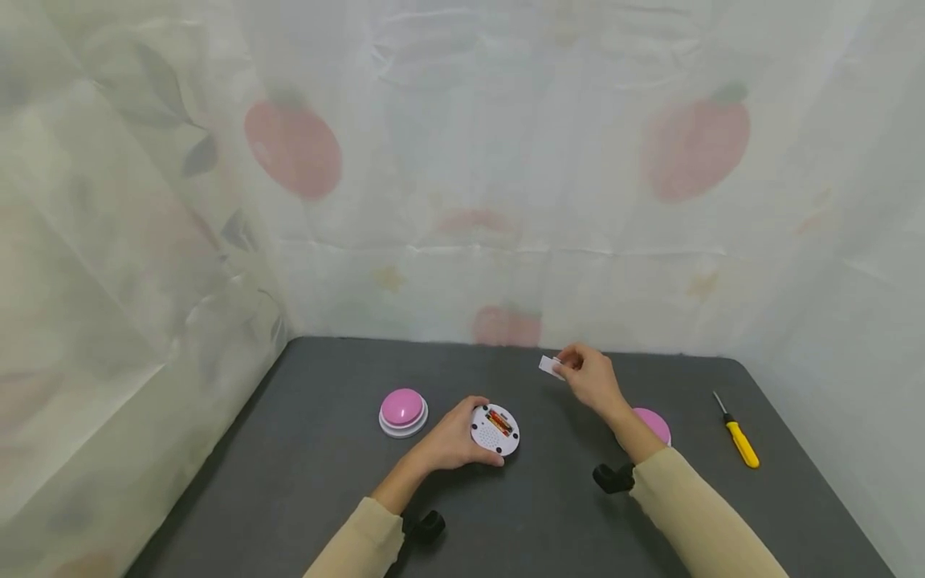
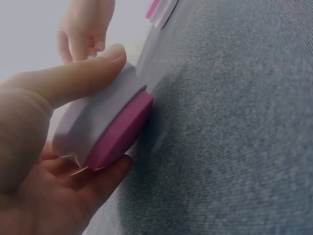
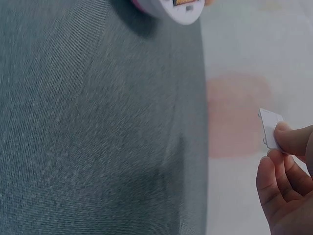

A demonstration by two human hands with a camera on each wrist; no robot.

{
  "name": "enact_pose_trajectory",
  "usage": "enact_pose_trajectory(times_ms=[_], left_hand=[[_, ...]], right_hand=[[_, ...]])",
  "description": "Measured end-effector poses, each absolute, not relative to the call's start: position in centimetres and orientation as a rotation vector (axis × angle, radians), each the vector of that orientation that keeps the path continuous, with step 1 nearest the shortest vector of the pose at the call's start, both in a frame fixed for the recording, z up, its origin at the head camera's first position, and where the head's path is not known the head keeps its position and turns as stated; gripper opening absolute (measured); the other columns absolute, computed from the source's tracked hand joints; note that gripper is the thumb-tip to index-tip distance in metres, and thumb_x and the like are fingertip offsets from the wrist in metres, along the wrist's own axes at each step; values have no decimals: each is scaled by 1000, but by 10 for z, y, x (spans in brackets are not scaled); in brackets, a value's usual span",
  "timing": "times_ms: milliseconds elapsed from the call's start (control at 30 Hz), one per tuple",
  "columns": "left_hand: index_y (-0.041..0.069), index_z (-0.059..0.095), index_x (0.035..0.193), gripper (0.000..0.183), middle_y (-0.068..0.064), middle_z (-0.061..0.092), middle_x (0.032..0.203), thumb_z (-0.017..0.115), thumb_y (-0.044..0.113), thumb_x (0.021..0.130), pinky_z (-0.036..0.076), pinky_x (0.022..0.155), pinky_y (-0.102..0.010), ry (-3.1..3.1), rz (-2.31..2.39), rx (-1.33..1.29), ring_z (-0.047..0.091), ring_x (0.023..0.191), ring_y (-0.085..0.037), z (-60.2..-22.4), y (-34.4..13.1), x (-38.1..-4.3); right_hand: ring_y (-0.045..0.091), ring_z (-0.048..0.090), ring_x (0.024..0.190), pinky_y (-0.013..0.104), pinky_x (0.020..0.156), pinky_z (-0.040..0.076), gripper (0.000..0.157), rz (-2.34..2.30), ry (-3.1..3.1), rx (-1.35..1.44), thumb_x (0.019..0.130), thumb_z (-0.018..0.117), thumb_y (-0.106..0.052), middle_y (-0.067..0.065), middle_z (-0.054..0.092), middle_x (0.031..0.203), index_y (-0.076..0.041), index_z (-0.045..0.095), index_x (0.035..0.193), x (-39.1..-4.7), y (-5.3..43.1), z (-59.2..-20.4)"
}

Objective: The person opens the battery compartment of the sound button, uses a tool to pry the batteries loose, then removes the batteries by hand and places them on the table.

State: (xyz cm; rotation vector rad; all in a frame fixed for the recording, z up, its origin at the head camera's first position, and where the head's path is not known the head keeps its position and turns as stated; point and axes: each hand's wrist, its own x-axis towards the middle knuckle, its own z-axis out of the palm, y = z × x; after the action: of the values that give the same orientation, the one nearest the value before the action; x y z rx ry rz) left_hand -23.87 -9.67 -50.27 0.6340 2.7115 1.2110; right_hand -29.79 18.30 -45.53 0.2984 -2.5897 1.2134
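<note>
My left hand (image 1: 457, 437) grips a round white push-button device (image 1: 495, 441) by its rim, its underside turned up in the head view. Orange batteries (image 1: 499, 421) lie in its uncovered compartment. The left wrist view shows the pink dome (image 2: 122, 134) of this device facing the table, with the thumb and fingers around the white base. My right hand (image 1: 588, 377) pinches a small white battery cover (image 1: 549, 366) between thumb and fingers, raised over the back of the table. Small tabs show along the edge of that cover (image 3: 269, 128) in the right wrist view.
Left of my left hand sits another pink-and-white button (image 1: 402, 408), dome up. A third pink button (image 1: 654, 424) is partly hidden behind my right forearm. A yellow-handled screwdriver (image 1: 741, 443) lies at the right on the dark table (image 1: 549, 514). A patterned curtain (image 1: 470, 160) hangs behind.
</note>
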Motion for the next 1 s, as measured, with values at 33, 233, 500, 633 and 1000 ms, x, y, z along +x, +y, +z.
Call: enact_pose_trajectory(times_ms=[33,233,500,633,1000], left_hand=[[3,46,142,100,-6,58,124,96,40,64,44,98,-42,2705,1212,632,56,110,-21,-503,-97,-238],[4,45,142,99,-6,57,125,96,39,65,43,98,-42,2696,1210,623,55,111,-21,-506,-97,-237],[0,45,142,98,-10,56,127,95,36,67,43,100,-43,2685,1220,660,55,113,-23,-504,-97,-238],[-1,45,143,99,-11,55,130,95,36,67,42,101,-45,2679,1223,673,54,115,-24,-505,-98,-239],[0,44,149,99,-12,54,130,92,39,71,43,98,-44,2689,1194,718,52,112,-23,-507,-103,-241]], right_hand=[[22,62,74,37,68,47,16,1212,-2604,293,90,76,-11,7,67,82,-2,70,101,-299,183,-457],[19,58,69,36,66,46,16,1191,-2660,282,91,76,-11,6,65,78,0,68,99,-308,185,-472],[18,55,67,36,66,45,14,1087,-2766,230,91,76,-12,3,62,75,-2,69,97,-320,189,-492],[17,54,65,35,65,44,13,1073,-2790,222,89,76,-11,2,61,73,-1,69,96,-323,191,-499],[23,57,70,39,63,46,12,967,-2863,207,90,73,-8,7,65,79,0,69,98,-329,196,-513]])
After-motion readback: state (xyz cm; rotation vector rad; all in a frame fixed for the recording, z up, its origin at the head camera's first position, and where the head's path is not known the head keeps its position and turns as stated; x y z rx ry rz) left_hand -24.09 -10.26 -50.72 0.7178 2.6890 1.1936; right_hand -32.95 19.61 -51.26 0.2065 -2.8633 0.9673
